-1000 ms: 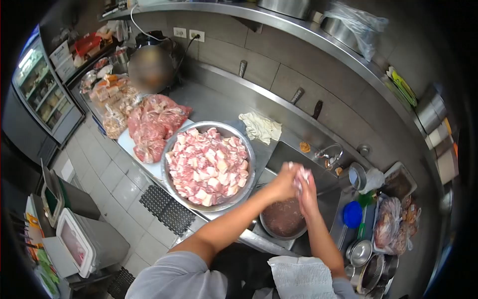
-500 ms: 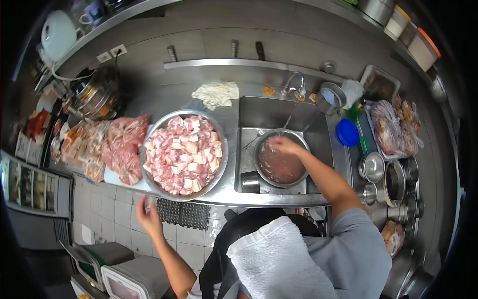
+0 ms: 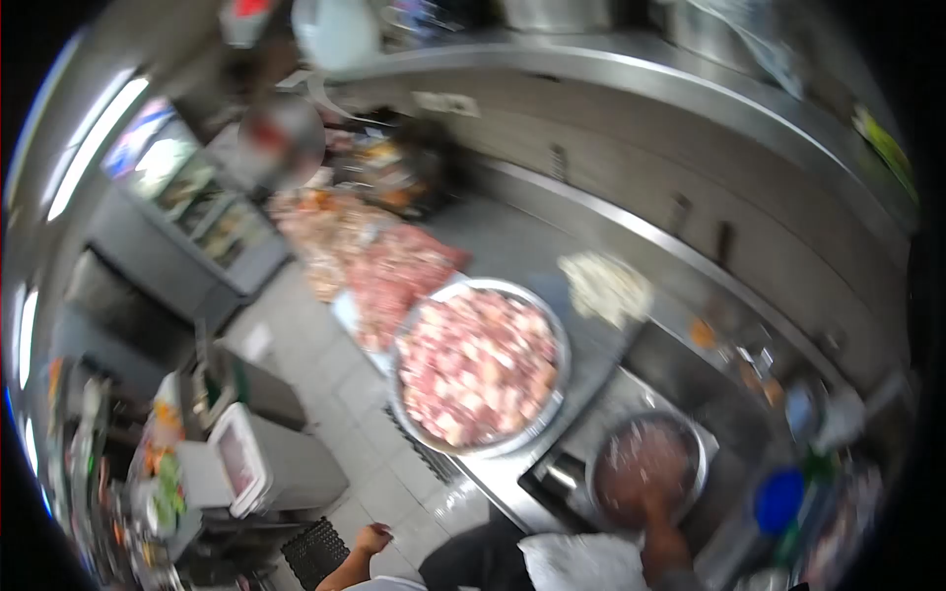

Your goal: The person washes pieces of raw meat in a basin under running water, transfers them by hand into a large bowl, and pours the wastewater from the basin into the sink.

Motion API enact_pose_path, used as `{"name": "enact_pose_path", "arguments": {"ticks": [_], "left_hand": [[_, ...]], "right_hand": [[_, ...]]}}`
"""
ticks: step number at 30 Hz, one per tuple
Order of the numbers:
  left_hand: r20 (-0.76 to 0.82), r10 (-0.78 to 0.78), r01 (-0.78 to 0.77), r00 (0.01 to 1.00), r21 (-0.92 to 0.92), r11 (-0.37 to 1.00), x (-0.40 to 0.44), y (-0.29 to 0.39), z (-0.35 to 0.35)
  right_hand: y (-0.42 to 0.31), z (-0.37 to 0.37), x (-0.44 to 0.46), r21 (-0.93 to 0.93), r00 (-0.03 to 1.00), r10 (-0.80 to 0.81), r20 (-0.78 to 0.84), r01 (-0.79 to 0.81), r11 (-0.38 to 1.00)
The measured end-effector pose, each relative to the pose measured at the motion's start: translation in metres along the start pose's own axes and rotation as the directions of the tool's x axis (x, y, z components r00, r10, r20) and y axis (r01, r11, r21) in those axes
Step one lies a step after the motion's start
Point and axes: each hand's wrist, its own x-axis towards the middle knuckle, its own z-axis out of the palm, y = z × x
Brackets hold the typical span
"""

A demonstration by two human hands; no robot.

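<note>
My right hand [image 3: 655, 500] reaches into a steel bowl [image 3: 703, 475] of cloudy pinkish water in the sink, its fingers under the surface. Pale bits show in the water [image 3: 645, 453]. Low over the floor, away from the counter, my left hand [image 3: 372, 539] hangs with fingers loosely curled and thumb apart, somewhat blurred; I see nothing held in it. Left of the sink stands a large steel bowl [image 3: 565, 360] heaped with cut chunks of pink and white raw meat [image 3: 478, 369]. Bags of raw meat [image 3: 399, 276] lie beyond it.
A crumpled cloth [image 3: 606, 286] lies on the counter behind the sink. A dark container [image 3: 562, 476] sits in the sink's near left corner. Right of the sink is a blue lid [image 3: 779, 500]. Lidded bins [image 3: 286, 463] stand on the floor at left; a glass-door fridge [image 3: 202, 202] is farther back.
The view has swung left and blurred, bringing in more of the room. My left hand has drawn away from the large bowl. My right hand has gone deeper into the water.
</note>
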Motion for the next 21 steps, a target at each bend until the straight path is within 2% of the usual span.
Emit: {"name": "enact_pose_path", "arguments": {"ticks": [1, 2, 3, 5, 6, 8, 11, 12, 13, 14, 16, 17, 18, 19, 20, 21], "left_hand": [[0.062, -0.019, 0.015, 0.998, 0.066, 0.998, -0.015, 0.015, -0.005], [0.051, 0.041, -0.048, 0.998, 0.134, 0.990, -0.027, 0.029, -0.008], [0.032, 0.069, -0.073, 0.997, 0.160, 0.984, -0.036, 0.042, -0.012], [-0.049, 0.096, -0.087, 0.994, 0.158, 0.984, -0.049, 0.057, -0.017], [-0.062, 0.085, -0.074, 0.994, 0.165, 0.984, -0.057, 0.064, -0.022], [-0.078, -0.033, 0.043, 0.996, 0.121, 0.992, -0.071, 0.074, -0.027], [-0.052, -0.045, 0.050, 0.998, 0.087, 0.995, -0.072, 0.039, -0.027], [-0.037, -0.152, 0.154, 0.988, 0.062, 0.986, -0.079, 0.048, -0.029], [-0.007, -0.157, 0.157, 0.988, 0.080, 0.984, -0.079, 0.044, -0.027], [0.012, -0.129, 0.127, 0.992, 0.104, 0.986, -0.074, 0.032, -0.029], [0.061, -0.048, 0.042, 0.997, 0.092, 0.995, -0.051, 0.001, -0.032], [0.079, -0.046, 0.039, 0.996, 0.092, 0.995, -0.051, 0.005, -0.030], [0.073, -0.106, 0.100, 0.992, 0.085, 0.991, -0.049, 0.020, -0.034], [0.067, -0.166, 0.160, 0.984, 0.080, 0.984, -0.047, 0.033, -0.038], [0.081, -0.162, 0.155, 0.983, 0.088, 0.984, -0.038, 0.032, -0.037], [0.101, -0.157, 0.147, 0.982, 0.093, 0.985, -0.029, 0.031, -0.037]], "right_hand": [[-0.043, 0.000, -0.011, 0.284, 0.889, 0.400, -0.223, -0.333, 0.899], [-0.047, -0.014, -0.024, 0.366, 0.864, 0.489, -0.119, -0.420, 0.830], [-0.048, -0.025, -0.021, 0.357, 0.879, 0.477, -0.001, -0.446, 0.821], [-0.054, -0.025, -0.011, 0.343, 0.889, 0.438, 0.132, -0.455, 0.822], [-0.059, -0.022, -0.004, 0.336, 0.894, 0.418, 0.164, -0.449, 0.828], [-0.076, -0.009, 0.016, 0.350, 0.915, 0.352, 0.195, -0.400, 0.847], [-0.100, 0.007, 0.027, 0.381, 0.936, 0.252, 0.246, -0.333, 0.862], [-0.105, 0.010, 0.023, 0.383, 0.938, 0.223, 0.266, -0.315, 0.868], [-0.111, 0.012, 0.024, 0.402, 0.938, 0.191, 0.288, -0.299, 0.865], [-0.116, 0.011, 0.024, 0.423, 0.945, 0.142, 0.295, -0.262, 0.868], [-0.117, 0.010, 0.020, 0.541, 0.994, -0.071, 0.080, 0.017, 0.841], [-0.115, 0.013, 0.023, 0.533, 0.995, -0.056, 0.088, 0.001, 0.846], [-0.114, 0.013, 0.027, 0.707, 0.933, -0.085, 0.350, -0.203, 0.678], [-0.110, 0.015, 0.029, 0.770, 0.806, -0.180, 0.564, -0.435, 0.466], [-0.104, 0.002, 0.020, 0.802, 0.775, -0.225, 0.590, -0.531, 0.274], [-0.100, -0.012, 0.016, 0.797, 0.776, -0.205, 0.597, -0.541, 0.270]]}}
